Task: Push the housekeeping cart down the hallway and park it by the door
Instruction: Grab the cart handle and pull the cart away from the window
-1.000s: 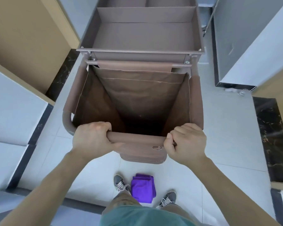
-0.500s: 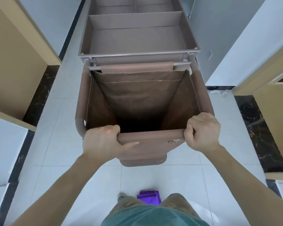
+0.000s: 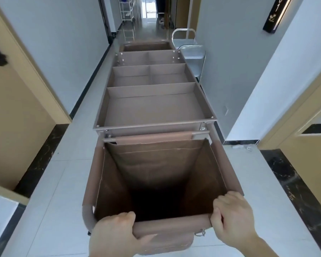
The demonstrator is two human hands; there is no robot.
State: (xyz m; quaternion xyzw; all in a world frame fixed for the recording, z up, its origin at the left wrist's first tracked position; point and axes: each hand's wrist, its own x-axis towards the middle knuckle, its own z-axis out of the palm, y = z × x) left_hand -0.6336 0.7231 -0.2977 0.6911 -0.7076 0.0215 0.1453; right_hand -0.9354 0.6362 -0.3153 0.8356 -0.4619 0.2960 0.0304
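The brown housekeeping cart [image 3: 154, 110] stretches away from me down the hallway, with an empty fabric laundry bag [image 3: 156, 175] at the near end and several empty tray compartments beyond it. Its padded handle bar [image 3: 171, 224] runs across the bottom of the view. My left hand [image 3: 113, 232] grips the bar at its left end. My right hand [image 3: 232, 217] is closed around the bar's right end. A tan door [image 3: 11, 115] stands to the left, and another door frame [image 3: 308, 115] to the right.
Two small silver metal carts [image 3: 192, 52] are parked against the right wall, just ahead of the cart's far end. A white trolley [image 3: 126, 10] stands far down on the left. A black room sign [image 3: 275, 13] hangs on the right wall. The floor is pale tile.
My view has lifted from the floor to the hallway ahead. The purple cloth and my shoes have dropped out of sight. Both hands keep their grip on the handle bar.
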